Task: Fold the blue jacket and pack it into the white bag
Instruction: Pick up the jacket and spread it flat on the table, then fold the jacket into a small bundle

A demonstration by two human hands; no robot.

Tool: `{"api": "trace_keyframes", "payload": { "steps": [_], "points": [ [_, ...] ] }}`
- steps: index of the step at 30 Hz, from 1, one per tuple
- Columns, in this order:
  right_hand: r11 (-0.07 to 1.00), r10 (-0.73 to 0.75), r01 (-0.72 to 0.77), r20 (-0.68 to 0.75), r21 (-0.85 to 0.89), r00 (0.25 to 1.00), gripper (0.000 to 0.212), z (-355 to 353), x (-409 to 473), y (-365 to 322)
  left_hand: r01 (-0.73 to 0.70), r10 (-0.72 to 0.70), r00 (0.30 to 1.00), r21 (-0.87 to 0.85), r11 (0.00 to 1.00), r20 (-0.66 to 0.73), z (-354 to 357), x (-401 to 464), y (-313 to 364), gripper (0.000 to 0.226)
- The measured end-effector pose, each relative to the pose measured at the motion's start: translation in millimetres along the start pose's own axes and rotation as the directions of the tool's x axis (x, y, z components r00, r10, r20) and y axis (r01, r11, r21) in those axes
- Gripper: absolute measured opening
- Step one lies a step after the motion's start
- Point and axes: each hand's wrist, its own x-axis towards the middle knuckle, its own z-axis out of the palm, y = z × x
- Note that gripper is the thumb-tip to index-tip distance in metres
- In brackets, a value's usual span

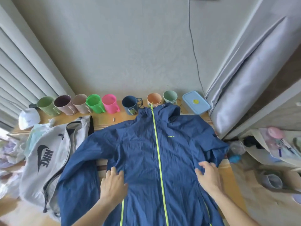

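Note:
The blue jacket (pixel 146 152) lies spread front-up on the wooden table, its neon yellow zip closed and its hood toward the wall. Its left sleeve runs down over the white bag (pixel 47 160), a light grey-white Nike bag lying unzipped at the jacket's left. The right sleeve is bunched at the table's right edge. My left hand (pixel 113 183) rests flat on the jacket's left side below the armpit, fingers spread. On the right side below the other armpit lies my right hand (pixel 208 174), fingers apart and pressing the cloth.
A row of several coloured mugs (pixel 110 103) stands along the wall behind the jacket, with a light blue lidded box (pixel 196 101) at the right end. A white cap (pixel 29 118) and plastic bags lie at far left. Curtains hang on both sides; clutter fills the floor at right.

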Motion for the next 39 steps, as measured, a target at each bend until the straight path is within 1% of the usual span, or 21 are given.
{"api": "trace_keyframes", "payload": {
  "steps": [3, 5, 8, 12, 14, 15, 16, 17, 19, 21, 22, 23, 24, 26, 28, 29, 31, 33, 36, 37, 39],
  "points": [
    [0.972, -0.083, 0.100, -0.090, 0.212, 0.992, 0.028, -31.9, 59.9, -71.1, -0.097, 0.076, 0.984, -0.126, 0.987, -0.160, -33.9, 42.1, 26.5, 0.039],
    [0.936, -0.092, 0.120, -0.100, 0.331, 0.991, 0.035, -46.4, 102.7, -118.3, -0.129, 0.087, 0.970, -0.179, 0.975, -0.228, -57.6, 76.0, 44.2, 0.041],
    [0.858, 0.034, -0.028, -0.003, 0.512, 0.999, 0.045, -44.1, 174.2, -176.0, -0.138, 0.060, 0.962, -0.286, 0.948, -0.267, -82.8, 126.9, 66.1, 0.042],
    [0.826, 0.102, -0.105, 0.037, 0.554, 0.994, 0.054, -20.4, 223.8, -207.8, -0.157, 0.074, 0.969, -0.358, 0.920, -0.234, -81.8, 166.6, 82.1, 0.044],
    [0.816, 0.038, -0.006, -0.044, 0.578, 0.998, 0.038, -15.4, 219.7, -207.2, -0.130, 0.051, 0.980, -0.436, 0.891, -0.190, -73.7, 165.9, 84.9, 0.045],
    [0.798, -0.071, 0.134, -0.128, 0.588, 0.989, 0.032, -16.3, 209.2, -202.2, -0.112, 0.032, 0.985, -0.485, 0.867, -0.170, -69.4, 160.5, 85.0, 0.044],
    [0.761, -0.218, 0.298, -0.206, 0.577, 0.954, 0.029, -17.3, 193.1, -193.3, -0.096, 0.016, 0.988, -0.538, 0.838, -0.152, -64.9, 153.4, 83.7, 0.043],
    [0.701, -0.393, 0.468, -0.255, 0.538, 0.883, 0.028, -18.4, 171.8, -183.4, -0.075, -0.007, 0.991, -0.593, 0.802, -0.134, -61.3, 145.4, 81.8, 0.042],
    [0.592, -0.704, 0.714, -0.191, 0.375, 0.684, 0.032, -19.0, 127.3, -155.3, -0.026, -0.057, 0.994, -0.695, 0.718, -0.096, -54.6, 130.8, 76.3, 0.036],
    [0.528, -0.849, 0.829, 0.135, 0.186, 0.511, 0.036, -11.4, 98.0, -117.6, 0.047, -0.117, 0.992, -0.753, 0.656, -0.040, -45.5, 119.1, 69.7, 0.028],
    [0.510, -0.822, 0.855, 0.345, 0.093, 0.453, 0.037, -5.4, 90.6, -99.1, 0.104, -0.155, 0.988, -0.770, 0.630, 0.007, -41.3, 114.7, 65.8, 0.026],
    [0.518, -0.753, 0.855, 0.485, 0.023, 0.444, 0.035, 1.0, 88.0, -82.2, 0.168, -0.197, 0.979, -0.785, 0.596, 0.060, -37.7, 111.1, 62.0, 0.025],
    [0.582, -0.687, 0.813, 0.529, -0.010, 0.498, 0.030, 5.0, 88.5, -70.1, 0.228, -0.237, 0.965, -0.806, 0.546, 0.112, -35.9, 108.0, 59.5, 0.026],
    [0.790, -0.571, 0.612, 0.423, 0.047, 0.704, 0.009, 9.7, 92.1, -63.9, 0.315, -0.305, 0.933, -0.843, 0.436, 0.190, -35.6, 105.1, 57.0, 0.030],
    [0.896, -0.420, 0.366, 0.209, 0.252, 0.883, 0.040, 14.6, 98.5, -73.5, 0.362, -0.350, 0.908, -0.855, 0.372, 0.232, -37.3, 106.2, 59.7, 0.035],
    [0.898, -0.334, 0.264, 0.155, 0.352, 0.930, 0.059, 16.1, 102.2, -83.8, 0.389, -0.361, 0.895, -0.854, 0.347, 0.261, -36.5, 107.9, 61.5, 0.038],
    [0.875, -0.268, 0.156, 0.191, 0.457, 0.944, 0.091, 19.8, 111.1, -105.0, 0.455, -0.350, 0.868, -0.848, 0.274, 0.353, -38.8, 108.4, 67.1, 0.051],
    [0.892, -0.337, 0.208, 0.284, 0.402, 0.897, 0.101, 25.2, 116.1, -122.2, 0.527, -0.314, 0.830, -0.833, 0.171, 0.461, -39.6, 110.5, 71.5, 0.063],
    [0.893, -0.430, 0.349, 0.316, 0.282, 0.846, 0.073, 36.5, 115.1, -128.4, 0.550, -0.266, 0.818, -0.829, 0.103, 0.510, -44.5, 108.9, 75.0, 0.047],
    [0.883, -0.454, 0.390, 0.267, 0.261, 0.850, 0.057, 34.3, 111.2, -128.7, 0.534, -0.266, 0.825, -0.842, 0.079, 0.498, -43.3, 109.9, 72.6, 0.042],
    [0.823, -0.543, 0.515, 0.071, 0.238, 0.836, 0.028, 20.4, 101.4, -125.0, 0.467, -0.237, 0.859, -0.884, -0.002, 0.455, -45.1, 109.9, 64.4, 0.049]
  ]
}}
